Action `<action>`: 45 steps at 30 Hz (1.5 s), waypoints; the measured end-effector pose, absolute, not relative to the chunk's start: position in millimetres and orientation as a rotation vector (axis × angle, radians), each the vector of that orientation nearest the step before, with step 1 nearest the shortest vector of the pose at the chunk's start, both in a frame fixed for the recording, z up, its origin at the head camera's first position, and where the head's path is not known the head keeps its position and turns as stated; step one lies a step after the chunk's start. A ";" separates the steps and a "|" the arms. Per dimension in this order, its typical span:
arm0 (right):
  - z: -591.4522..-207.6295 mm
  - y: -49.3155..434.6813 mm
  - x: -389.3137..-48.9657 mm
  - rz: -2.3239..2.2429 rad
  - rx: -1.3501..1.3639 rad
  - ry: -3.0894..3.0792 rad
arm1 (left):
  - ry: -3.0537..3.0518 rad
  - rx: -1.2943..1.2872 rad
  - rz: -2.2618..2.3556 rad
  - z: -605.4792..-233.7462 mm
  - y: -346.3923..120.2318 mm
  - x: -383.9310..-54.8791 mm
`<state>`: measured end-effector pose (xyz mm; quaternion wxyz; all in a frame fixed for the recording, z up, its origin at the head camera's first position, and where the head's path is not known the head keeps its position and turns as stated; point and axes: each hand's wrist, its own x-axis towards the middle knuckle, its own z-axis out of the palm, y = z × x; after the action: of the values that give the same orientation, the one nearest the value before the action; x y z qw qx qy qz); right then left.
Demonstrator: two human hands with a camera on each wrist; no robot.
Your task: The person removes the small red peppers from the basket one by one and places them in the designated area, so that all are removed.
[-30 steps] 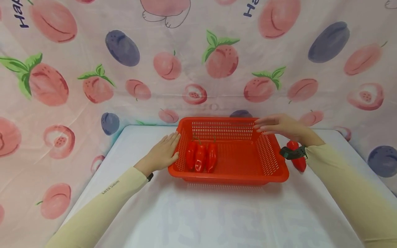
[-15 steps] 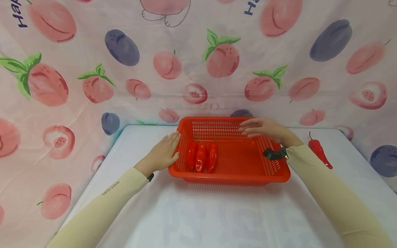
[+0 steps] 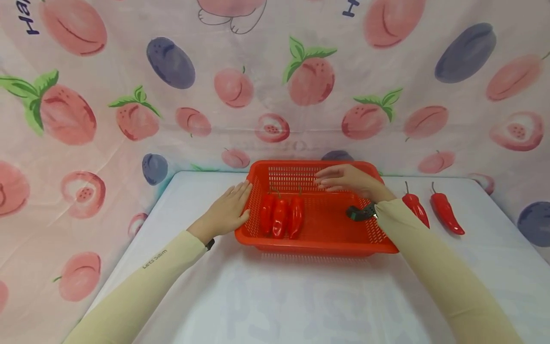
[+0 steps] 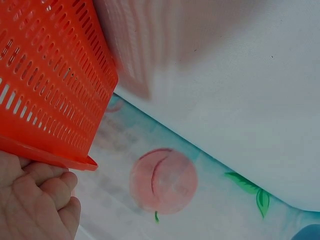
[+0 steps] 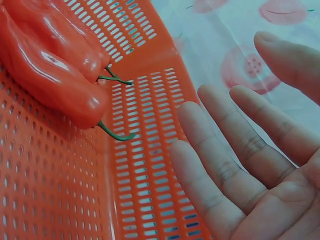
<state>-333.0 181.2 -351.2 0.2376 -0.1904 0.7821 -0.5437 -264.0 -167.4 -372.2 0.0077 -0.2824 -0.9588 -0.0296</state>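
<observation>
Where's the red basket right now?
In the head view, the red basket sits on the white table, in front of the fruit-print cloth, with three red peppers inside and the left hand at its left rim.

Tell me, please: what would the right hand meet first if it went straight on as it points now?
Probably the stem of the nearest red pepper, but depth is unclear: the right hand may pass above.

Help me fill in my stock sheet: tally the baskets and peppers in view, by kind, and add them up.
Basket: 1
Peppers: 5 (3 inside, 2 on the table)
Total: 6
</observation>
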 end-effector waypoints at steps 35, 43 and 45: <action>-391.7 148.1 -343.9 -1.467 -0.330 2.006 | -2.996 -0.896 -0.090 -371.3 -166.4 -265.1; -394.9 147.2 -343.6 -1.461 -0.331 1.984 | -2.992 -0.894 -0.088 -371.7 -167.4 -264.8; -395.3 147.2 -343.6 -1.452 -0.333 1.986 | -2.993 -0.892 -0.091 -371.8 -167.4 -265.0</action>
<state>-343.6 147.2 -395.3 0.3234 -0.1269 0.7570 -0.5533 -265.0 -167.4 -371.8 0.0085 -0.2853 -0.9580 -0.0290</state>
